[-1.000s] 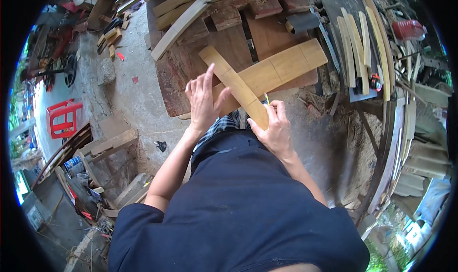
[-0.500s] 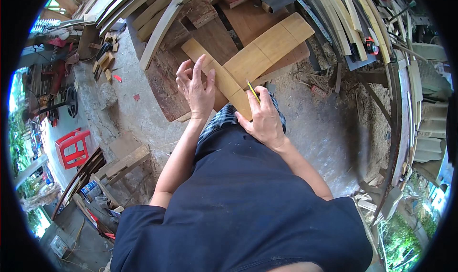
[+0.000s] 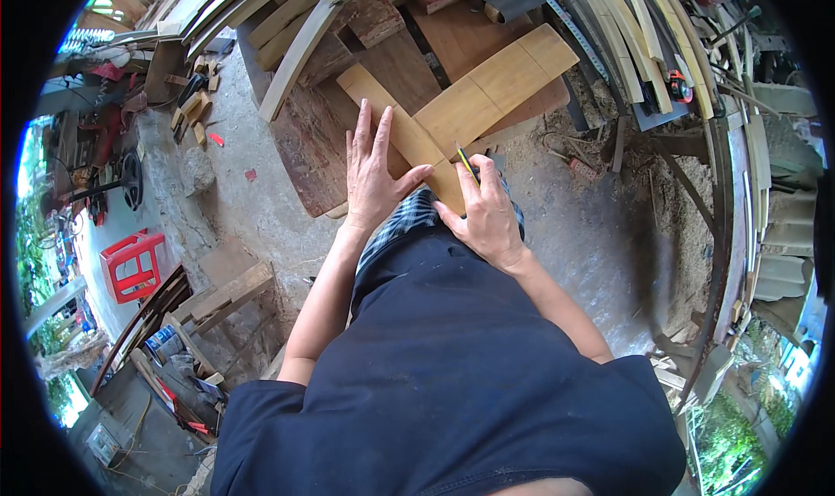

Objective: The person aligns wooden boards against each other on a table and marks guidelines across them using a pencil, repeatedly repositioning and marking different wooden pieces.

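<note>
A narrow wooden board (image 3: 388,110) slants from the workbench toward my lap, its near end by my right hand. My left hand (image 3: 372,179) lies along its left edge, fingers stretched out and thumb spread toward the board's near part. Between the fingers of my right hand (image 3: 489,218) is a yellow and black pencil (image 3: 469,166), tip pointing up and away. That hand's thumb rests at the near end of the narrow board. A wider board (image 3: 496,86) with thin dark lines across it meets the narrow one's right edge at an angle.
Beneath the boards is a worn workbench (image 3: 300,170). Long wooden strips (image 3: 309,44) lean at the far left; more strips (image 3: 613,35) lie at the far right beside a tape measure (image 3: 678,86). Wood offcuts (image 3: 193,109) and a red plastic stool (image 3: 132,266) are on the left.
My left hand has come down and turned, its raised, curled fingers now straight along the board and its thumb reaching right. My right hand still holds the pencil, barely shifted.
</note>
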`<state>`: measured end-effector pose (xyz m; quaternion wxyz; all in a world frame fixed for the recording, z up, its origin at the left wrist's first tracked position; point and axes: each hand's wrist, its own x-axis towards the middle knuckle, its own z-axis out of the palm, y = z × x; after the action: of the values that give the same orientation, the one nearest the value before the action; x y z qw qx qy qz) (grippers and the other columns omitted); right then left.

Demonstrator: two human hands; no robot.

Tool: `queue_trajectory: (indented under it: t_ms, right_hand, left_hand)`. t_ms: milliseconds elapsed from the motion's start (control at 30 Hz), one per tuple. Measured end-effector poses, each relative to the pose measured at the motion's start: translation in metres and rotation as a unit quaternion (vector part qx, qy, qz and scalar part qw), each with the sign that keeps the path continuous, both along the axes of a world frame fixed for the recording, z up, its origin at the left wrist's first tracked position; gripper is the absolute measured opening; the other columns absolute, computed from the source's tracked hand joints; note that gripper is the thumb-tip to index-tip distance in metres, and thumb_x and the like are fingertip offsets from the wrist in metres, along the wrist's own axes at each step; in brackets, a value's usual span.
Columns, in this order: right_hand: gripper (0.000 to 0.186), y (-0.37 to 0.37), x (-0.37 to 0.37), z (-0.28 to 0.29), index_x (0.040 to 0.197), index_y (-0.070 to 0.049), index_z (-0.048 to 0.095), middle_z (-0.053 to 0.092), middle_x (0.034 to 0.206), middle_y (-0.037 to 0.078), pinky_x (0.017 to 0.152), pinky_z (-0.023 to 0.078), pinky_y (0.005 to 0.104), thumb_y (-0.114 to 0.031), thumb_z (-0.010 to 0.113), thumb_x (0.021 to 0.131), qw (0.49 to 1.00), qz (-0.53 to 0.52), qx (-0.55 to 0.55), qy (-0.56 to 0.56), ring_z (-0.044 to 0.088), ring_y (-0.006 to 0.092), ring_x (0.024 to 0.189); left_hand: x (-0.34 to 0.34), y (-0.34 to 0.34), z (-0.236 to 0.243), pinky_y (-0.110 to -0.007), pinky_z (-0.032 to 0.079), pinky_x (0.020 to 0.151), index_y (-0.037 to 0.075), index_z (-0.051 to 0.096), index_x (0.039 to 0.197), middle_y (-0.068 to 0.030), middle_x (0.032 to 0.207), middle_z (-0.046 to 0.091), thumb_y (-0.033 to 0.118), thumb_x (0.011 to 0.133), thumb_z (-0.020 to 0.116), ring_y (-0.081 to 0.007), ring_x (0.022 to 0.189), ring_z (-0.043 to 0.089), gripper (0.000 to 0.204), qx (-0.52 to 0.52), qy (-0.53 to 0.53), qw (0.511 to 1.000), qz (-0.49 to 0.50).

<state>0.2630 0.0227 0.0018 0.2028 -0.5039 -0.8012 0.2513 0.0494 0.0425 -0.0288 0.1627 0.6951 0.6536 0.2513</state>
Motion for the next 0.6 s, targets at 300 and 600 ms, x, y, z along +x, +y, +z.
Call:
queue_trajectory:
  t_ms: [300, 600]
  right_hand:
    - [0.070, -0.0001, -0.0002, -0.0016, 0.131, 0.016, 0.056, 0.047, 0.131, 0.024, 0.104, 0.050, 0.0407, -0.023, 0.084, 0.081, 1.000, -0.013, 0.000, 0.016, 0.056, 0.0393, 0.123]
    - [0.068, 0.0000, -0.0003, -0.0019, 0.129, 0.016, 0.058, 0.049, 0.131, 0.025, 0.106, 0.049, 0.0410, -0.022, 0.084, 0.080, 0.999, -0.022, -0.013, 0.023, 0.056, 0.0394, 0.124]
  left_hand:
    - [0.0010, 0.0004, -0.0037, -0.056, 0.023, 0.125, 0.011, 0.036, 0.160, -0.0176, 0.170, 0.023, 0.059, 0.075, 0.084, -0.0355, 0.155, 0.028, 0.109, 0.008, -0.005, 1.000, 0.003]
    - [0.0011, 0.0017, -0.0053, -0.057, 0.022, 0.125, 0.010, 0.036, 0.160, -0.0182, 0.170, 0.024, 0.060, 0.075, 0.083, -0.0342, 0.156, 0.027, 0.110, 0.010, -0.003, 1.000, 0.004]
